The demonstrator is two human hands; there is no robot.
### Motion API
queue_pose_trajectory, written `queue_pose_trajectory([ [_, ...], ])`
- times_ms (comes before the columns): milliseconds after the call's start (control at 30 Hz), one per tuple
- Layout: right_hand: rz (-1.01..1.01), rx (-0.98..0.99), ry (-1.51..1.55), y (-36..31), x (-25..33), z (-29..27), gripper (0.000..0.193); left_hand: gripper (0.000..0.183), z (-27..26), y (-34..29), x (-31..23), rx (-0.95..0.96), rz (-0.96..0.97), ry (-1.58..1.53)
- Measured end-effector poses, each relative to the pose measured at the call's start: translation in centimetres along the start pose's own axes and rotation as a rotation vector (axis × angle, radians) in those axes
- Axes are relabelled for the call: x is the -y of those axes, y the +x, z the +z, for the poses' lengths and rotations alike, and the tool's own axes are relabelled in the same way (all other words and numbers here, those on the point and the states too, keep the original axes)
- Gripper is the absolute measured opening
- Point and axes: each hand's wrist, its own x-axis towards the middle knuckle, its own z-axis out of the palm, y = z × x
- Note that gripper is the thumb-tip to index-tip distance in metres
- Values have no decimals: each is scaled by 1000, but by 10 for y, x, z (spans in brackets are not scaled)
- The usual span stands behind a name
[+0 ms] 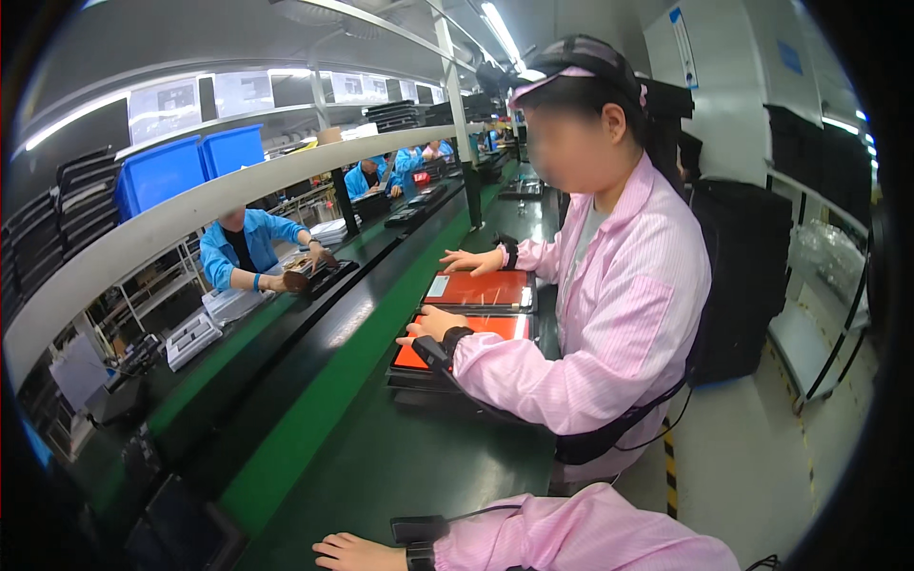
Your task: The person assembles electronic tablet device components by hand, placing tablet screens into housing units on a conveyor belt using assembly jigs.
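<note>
At the lower edge my right hand [360, 552] lies palm down over the dark green bench top [381, 485], fingers stretched out and holding nothing visible. A black strap with a small box [419, 529] sits on that wrist, at the cuff of a pink striped sleeve. The lower part of the hand is cut off by the frame. My left hand is out of view. Beyond my arm, a co-worker in pink rests both hands on two flat panels with orange faces [486, 288], set in dark frames on the bench.
Across the bench a person in blue handles a dark flat part [330, 278]. Dark flat devices [186, 528] lie at the lower left. Blue bins [162, 178] and stacked black trays [84, 195] fill the shelf. Behind the co-worker stands a wheeled rack [819, 295].
</note>
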Motion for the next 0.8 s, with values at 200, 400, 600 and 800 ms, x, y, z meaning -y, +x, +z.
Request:
queue_pose_trajectory([
  [200, -1, -9, 15, 0, -3, -4, 23, 5, 10, -9, -1, -18, -18, 20],
  [400, 8, 28, 19, -5, 2, -2, 20, 3, 3, -5, 0, -13, 11, 91],
  [600, -18, 9, 29, 1, 4, -2, 20, 3, 13, 11, 6, -24, 49, 96],
  [800, -8, -60, -4, -4, -6, -5, 20, 3, 5, 1, 10, 19, 20, 138],
])
